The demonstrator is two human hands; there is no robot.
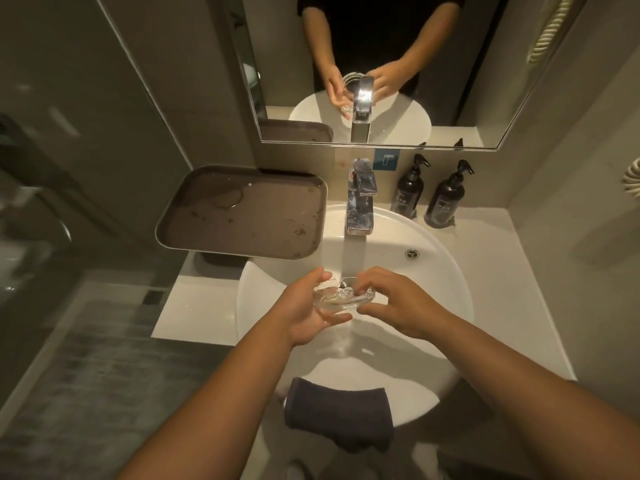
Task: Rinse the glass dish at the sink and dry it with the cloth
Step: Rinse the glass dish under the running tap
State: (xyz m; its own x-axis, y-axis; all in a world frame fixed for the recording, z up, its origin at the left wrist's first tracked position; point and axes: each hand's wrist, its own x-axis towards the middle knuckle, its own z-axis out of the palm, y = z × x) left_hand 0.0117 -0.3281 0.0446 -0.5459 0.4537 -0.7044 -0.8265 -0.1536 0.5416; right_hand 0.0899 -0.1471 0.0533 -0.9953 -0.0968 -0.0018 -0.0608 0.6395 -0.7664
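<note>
A small clear glass dish [341, 296] sits under running water from the chrome faucet [361, 202], above the round white sink [433, 271]. My left hand [306, 311] cups the dish from below and from the left. My right hand [393, 303] is at its right rim, fingertips on the inside of the dish. A dark folded cloth [339, 412] hangs over the sink's near rim, below my forearms.
A wet brown tray [242, 213] lies on the counter left of the faucet. Two dark pump bottles [410, 188] [446, 199] stand at the back right. A mirror [381, 64] covers the wall behind the sink.
</note>
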